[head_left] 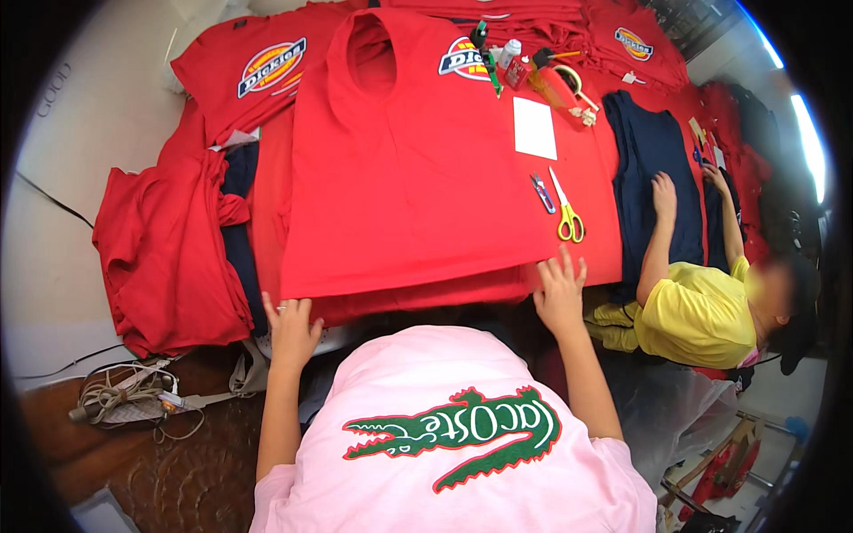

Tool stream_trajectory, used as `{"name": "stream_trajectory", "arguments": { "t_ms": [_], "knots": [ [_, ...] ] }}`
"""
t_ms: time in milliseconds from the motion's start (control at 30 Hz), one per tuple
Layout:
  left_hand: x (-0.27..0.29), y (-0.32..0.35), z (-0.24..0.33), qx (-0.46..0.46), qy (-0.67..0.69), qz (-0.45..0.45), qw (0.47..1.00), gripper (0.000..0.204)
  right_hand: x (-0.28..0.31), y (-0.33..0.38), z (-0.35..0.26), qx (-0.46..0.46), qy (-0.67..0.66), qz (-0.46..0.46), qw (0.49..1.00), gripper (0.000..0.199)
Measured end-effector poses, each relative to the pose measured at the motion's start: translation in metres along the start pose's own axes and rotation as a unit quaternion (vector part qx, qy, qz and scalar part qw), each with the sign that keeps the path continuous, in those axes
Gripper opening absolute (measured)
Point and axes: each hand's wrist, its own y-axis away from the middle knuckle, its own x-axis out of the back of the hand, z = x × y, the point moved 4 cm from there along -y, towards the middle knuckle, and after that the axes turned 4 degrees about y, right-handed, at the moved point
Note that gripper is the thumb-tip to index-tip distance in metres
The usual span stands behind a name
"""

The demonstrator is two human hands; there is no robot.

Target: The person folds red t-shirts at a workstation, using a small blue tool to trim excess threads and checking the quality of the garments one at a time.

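A red sleeveless top [400,186] lies flat across the worktable, its neck opening at the far end and its hem towards me. At the hem's left corner is my left hand [293,333], fingers spread and touching the edge. My right hand [561,293] is at the right corner, its fingers stretched out and apart against the hem. Neither hand visibly grips the cloth. More red fabric [426,300] shows beneath the hem. Yellow-handled scissors [567,213] and small thread snips [543,194] rest just beyond my right hand.
A white card [534,128], tape roll [569,82] and small bottle [509,53] lie farther back. Red garments [173,249] are heaped at left. On the right, a person in yellow [702,311] handles a dark garment [653,160]. Tangled cables [133,400] lie lower left.
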Motion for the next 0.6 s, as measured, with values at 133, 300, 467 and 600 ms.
{"name": "stream_trajectory", "arguments": {
  "t_ms": [133, 300, 467, 600],
  "knots": [
    [-0.021, 0.015, -0.002, 0.056, 0.183, -0.097, 0.977, 0.037, -0.015, 0.028, -0.019, -0.018, -0.198, -0.017, 0.980, 0.016],
    [0.067, -0.109, 0.138, -0.196, 0.424, -0.167, 0.868, 0.032, 0.005, -0.046, -0.099, 0.145, -0.394, -0.036, 0.907, 0.018],
    [0.151, -0.154, 0.382, -0.604, 0.529, -0.165, 0.573, 0.039, 0.080, -0.152, -0.246, 0.449, -0.454, -0.165, 0.752, 0.021],
    [0.171, -0.106, 0.502, -0.658, 0.499, -0.305, 0.475, 0.039, 0.159, -0.164, -0.348, 0.530, -0.537, -0.278, 0.595, 0.024]
  ]
}}
